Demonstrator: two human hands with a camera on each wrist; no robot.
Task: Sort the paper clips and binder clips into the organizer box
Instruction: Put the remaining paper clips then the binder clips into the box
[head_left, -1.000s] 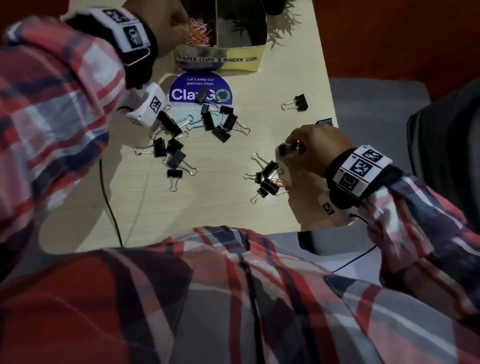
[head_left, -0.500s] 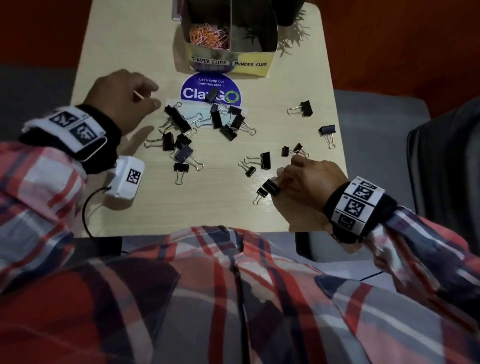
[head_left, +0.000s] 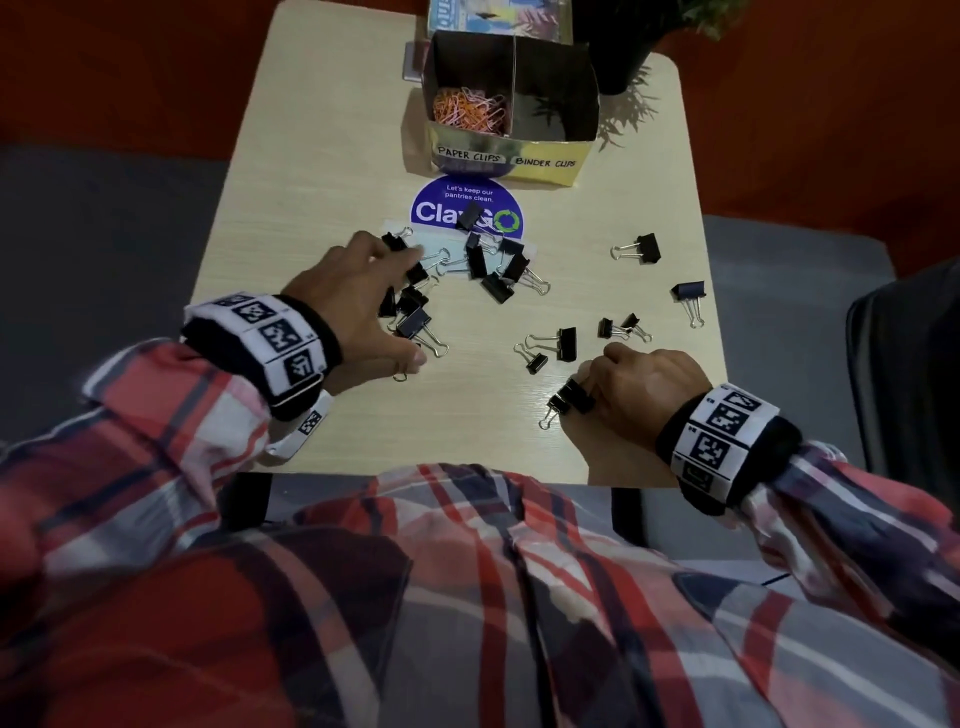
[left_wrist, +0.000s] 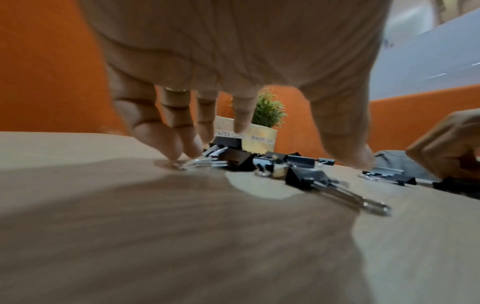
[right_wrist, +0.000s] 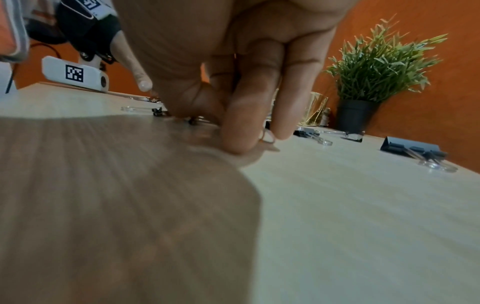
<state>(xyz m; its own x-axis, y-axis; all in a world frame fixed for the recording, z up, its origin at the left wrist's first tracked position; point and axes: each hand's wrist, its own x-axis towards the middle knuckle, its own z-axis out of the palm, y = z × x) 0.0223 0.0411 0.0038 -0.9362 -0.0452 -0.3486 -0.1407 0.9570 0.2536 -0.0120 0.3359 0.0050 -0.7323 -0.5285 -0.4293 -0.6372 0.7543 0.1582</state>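
Observation:
The yellow organizer box (head_left: 545, 163) stands at the table's far side, labelled PAPER CLIPS and BINDER CLIPS. Orange and pink paper clips (head_left: 470, 110) lie in its left compartment; the right one looks dark. Several black binder clips (head_left: 491, 270) are scattered mid-table. My left hand (head_left: 400, 306) is spread over the left cluster (left_wrist: 303, 176), fingers straight, fingertips (left_wrist: 172, 153) touching the table and clip handles. My right hand (head_left: 589, 387) is curled near the front edge, pinching a pair of binder clips (head_left: 569, 400). A thin orange wire loop (right_wrist: 267, 138) shows under its fingers (right_wrist: 239, 131).
Loose binder clips lie at right (head_left: 644, 248) (head_left: 688, 292) and centre (head_left: 566, 343). A round blue sticker (head_left: 441, 210) sits before the box. A potted plant (head_left: 623, 47) and a book (head_left: 493, 15) stand behind it. The table's right edge (head_left: 719, 338) is close.
My left hand came back from the box's paper clip compartment and now spreads over the left clip cluster. My right hand drew its clips toward the front edge and stays there.

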